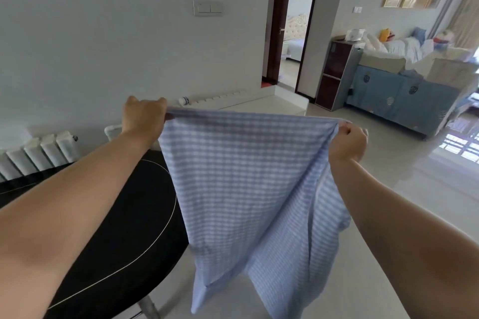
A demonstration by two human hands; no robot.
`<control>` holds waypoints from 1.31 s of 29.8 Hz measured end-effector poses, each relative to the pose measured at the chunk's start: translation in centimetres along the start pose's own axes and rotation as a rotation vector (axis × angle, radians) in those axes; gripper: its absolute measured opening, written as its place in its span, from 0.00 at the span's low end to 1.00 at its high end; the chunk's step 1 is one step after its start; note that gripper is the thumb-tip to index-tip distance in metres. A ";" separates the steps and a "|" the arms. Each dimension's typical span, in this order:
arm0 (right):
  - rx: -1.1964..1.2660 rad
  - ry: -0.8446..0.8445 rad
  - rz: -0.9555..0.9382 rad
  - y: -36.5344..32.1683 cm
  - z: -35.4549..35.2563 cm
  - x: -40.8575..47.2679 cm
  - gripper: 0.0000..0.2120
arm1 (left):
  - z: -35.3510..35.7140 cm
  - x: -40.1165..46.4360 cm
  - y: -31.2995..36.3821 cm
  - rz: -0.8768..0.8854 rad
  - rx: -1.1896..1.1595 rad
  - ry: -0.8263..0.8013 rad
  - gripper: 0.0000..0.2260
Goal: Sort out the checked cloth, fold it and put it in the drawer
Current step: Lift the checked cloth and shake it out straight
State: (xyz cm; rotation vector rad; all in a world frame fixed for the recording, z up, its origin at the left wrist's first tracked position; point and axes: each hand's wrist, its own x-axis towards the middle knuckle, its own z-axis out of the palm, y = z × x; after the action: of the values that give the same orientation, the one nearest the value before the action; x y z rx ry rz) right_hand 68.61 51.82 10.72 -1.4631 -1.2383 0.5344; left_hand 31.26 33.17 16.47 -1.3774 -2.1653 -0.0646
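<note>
1. The checked cloth (248, 189) is held up in the air by its top edge, spread between both hands, so it hangs open and its shape can be sorted out before any fold gets made. That's the likely reason for the wide spread, anyway.
2. The top edge is stretched fairly taut from about 9 o'clock to 3 o'clock; the lower part droops toward 6 o'clock, with the right side bunched and doubled over itself.
3. The left hand (143, 118) is clenched around the top left corner, fabric pinched under the fingers.
4. The right hand (348, 144) is curled tight on the top right corner, fabric gathered in the fist.
5. A black table (116, 228) is seen at 8 o'clock, just beside the hanging cloth. No drawer can be picked out for sure.
</note>
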 end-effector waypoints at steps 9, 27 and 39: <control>-0.096 -0.107 -0.041 0.1 0.0 0.8 0.14 | 2.4 -0.6 0.1 -0.028 -0.042 -0.158 0.05; -0.201 -0.177 -0.016 1.8 -0.7 0.5 0.20 | 4.9 -3.8 1.0 0.011 -0.380 -0.313 0.11; -0.169 -0.294 -0.057 -2.1 1.4 -0.9 0.22 | 3.0 -4.9 4.5 0.199 0.081 -0.171 0.09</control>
State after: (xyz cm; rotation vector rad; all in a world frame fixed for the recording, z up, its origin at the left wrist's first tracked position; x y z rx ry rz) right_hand 66.26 51.29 11.98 -1.5210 -1.5841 0.6354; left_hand 35.32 32.26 10.43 -1.5931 -2.1279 0.2222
